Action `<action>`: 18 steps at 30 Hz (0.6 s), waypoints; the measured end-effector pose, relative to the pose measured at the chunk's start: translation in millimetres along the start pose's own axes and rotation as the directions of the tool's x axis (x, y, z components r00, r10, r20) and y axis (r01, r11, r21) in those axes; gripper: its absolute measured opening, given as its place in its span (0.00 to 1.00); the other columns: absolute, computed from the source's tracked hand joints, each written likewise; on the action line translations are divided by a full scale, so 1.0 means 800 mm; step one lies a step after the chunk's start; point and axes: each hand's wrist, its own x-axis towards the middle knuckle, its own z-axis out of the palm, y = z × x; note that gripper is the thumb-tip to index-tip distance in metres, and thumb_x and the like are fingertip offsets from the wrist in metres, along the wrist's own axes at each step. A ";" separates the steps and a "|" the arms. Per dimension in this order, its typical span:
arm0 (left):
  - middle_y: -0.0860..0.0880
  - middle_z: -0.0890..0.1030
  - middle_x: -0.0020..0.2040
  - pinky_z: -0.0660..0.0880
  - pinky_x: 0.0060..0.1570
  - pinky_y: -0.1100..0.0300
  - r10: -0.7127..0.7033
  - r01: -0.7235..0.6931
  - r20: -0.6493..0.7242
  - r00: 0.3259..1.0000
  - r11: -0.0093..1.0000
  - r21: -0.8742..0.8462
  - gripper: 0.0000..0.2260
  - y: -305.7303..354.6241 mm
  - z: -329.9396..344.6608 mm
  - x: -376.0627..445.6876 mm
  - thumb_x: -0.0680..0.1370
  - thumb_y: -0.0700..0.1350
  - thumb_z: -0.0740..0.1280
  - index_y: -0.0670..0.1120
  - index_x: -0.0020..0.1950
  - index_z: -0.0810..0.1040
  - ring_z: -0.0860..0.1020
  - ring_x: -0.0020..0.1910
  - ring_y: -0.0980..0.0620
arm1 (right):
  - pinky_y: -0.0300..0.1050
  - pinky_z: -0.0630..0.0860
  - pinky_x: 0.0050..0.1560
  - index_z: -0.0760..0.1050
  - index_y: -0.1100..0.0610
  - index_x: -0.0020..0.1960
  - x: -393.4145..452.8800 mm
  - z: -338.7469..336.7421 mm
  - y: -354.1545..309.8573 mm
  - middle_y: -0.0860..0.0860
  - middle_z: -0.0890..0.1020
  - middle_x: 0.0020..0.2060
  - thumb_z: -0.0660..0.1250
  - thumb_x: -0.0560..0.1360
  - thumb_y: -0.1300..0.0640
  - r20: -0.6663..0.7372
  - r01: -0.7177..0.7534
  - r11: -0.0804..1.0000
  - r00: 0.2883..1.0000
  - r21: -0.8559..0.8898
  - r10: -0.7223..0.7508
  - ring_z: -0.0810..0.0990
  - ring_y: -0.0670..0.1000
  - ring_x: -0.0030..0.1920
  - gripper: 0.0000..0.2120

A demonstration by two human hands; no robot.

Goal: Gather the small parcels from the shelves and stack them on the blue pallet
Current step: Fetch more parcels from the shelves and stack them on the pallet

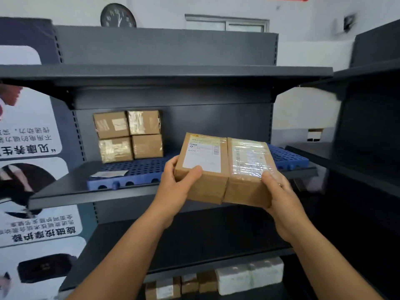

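Left hand [173,182] and right hand [281,191] each grip two side-by-side cardboard parcels [225,167] above the perforated blue pallet [138,169]

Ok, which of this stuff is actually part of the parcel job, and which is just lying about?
Part of the job:
- two parcels held side by side, left parcel in the left hand, right parcel in the right hand
- four stacked parcels on the blue pallet
- small boxes on the bottom shelf

Lying about:
- paper slip on the pallet
- white foam box
- wall clock
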 end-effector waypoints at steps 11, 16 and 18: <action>0.53 0.78 0.56 0.74 0.43 0.56 0.030 -0.048 -0.132 0.991 0.990 -0.133 0.20 0.076 -0.068 0.094 0.75 0.51 0.66 0.56 0.67 0.69 0.77 0.53 0.51 | 0.53 0.69 0.58 0.65 0.45 0.69 0.079 0.113 -0.023 0.48 0.73 0.59 0.61 0.76 0.43 -0.029 -0.013 0.996 1.000 -0.089 0.010 0.72 0.51 0.58 0.22; 0.54 0.77 0.50 0.73 0.40 0.58 0.056 -0.072 -0.137 0.989 0.990 -0.117 0.04 0.103 -0.056 0.126 0.76 0.50 0.65 0.58 0.48 0.73 0.75 0.48 0.53 | 0.54 0.69 0.61 0.63 0.49 0.71 0.125 0.139 -0.020 0.51 0.72 0.62 0.61 0.76 0.41 0.004 -0.089 0.990 0.996 -0.111 0.090 0.71 0.54 0.60 0.26; 0.53 0.77 0.50 0.74 0.42 0.58 0.046 -0.063 -0.153 0.987 0.991 -0.114 0.02 0.105 -0.049 0.140 0.76 0.50 0.66 0.57 0.46 0.73 0.75 0.48 0.53 | 0.57 0.69 0.64 0.63 0.49 0.72 0.149 0.147 -0.015 0.52 0.72 0.64 0.62 0.74 0.40 0.026 -0.138 0.984 0.990 -0.110 0.141 0.72 0.55 0.61 0.29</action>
